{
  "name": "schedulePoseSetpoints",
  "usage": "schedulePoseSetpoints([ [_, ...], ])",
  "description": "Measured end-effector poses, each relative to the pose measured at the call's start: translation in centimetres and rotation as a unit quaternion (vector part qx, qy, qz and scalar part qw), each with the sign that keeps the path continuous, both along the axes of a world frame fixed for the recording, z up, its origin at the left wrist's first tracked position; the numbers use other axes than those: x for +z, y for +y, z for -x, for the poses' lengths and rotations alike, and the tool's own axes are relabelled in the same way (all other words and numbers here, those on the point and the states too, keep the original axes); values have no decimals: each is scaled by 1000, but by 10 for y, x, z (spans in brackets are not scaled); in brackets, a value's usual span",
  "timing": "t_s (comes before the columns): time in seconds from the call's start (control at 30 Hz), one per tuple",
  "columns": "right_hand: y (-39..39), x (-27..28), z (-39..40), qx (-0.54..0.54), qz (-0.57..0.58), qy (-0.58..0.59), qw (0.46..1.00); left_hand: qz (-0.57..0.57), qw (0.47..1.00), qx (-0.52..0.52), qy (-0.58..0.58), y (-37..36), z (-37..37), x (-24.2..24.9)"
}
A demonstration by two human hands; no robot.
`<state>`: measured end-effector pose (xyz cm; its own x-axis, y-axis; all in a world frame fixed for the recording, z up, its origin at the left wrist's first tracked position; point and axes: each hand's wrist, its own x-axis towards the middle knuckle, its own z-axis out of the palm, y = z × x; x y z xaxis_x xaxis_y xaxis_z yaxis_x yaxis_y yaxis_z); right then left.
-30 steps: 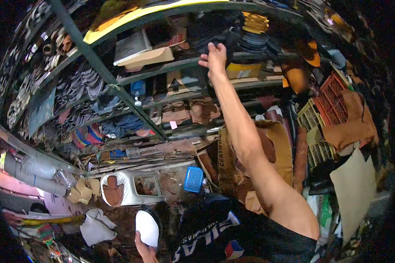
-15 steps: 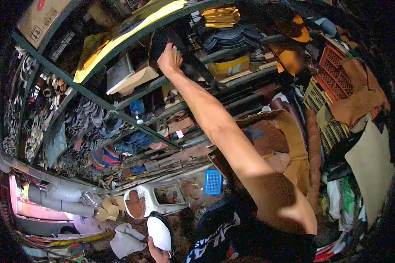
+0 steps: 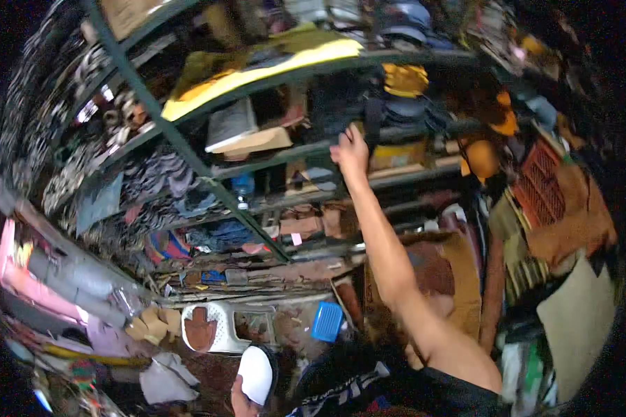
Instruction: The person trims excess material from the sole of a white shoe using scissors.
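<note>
My left hand, at the bottom, is closed around a shoe sole with a white face and a dark rim; most of its fingers are hidden. My right arm stretches up to the shelves. My right hand is blurred, fingers curled, by the front of a green metal shelf. Just beside it hangs a dark strip; whether the fingers pinch anything dark cannot be made out. Left of the hand, a flat cardboard piece lies on the shelf, and a yellow sheet runs along the shelf above.
A white plastic stool bears brown leather pieces. Near it is a blue plastic basket. At the right are a red crate, a brown leather piece and a large pale sheet. Orange stacked pieces sit on the shelf.
The view has turned, so the shelves sit lower and further right. My right hand appears further right and lower, close to the shelf front. My left hand still holds the shoe sole.
</note>
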<state>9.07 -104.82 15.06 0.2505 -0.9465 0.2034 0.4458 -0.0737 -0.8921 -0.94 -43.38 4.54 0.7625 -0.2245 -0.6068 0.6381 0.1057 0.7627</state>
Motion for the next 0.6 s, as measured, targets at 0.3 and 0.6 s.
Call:
schedulePoseSetpoints([
  [0.3,327,-159,95,510,132,330,783,92,995,39,14,-43,-27,-17],
  [0.6,340,-159,110,608,-209,272,716,35,998,-44,-4,-44,-29,-20],
])
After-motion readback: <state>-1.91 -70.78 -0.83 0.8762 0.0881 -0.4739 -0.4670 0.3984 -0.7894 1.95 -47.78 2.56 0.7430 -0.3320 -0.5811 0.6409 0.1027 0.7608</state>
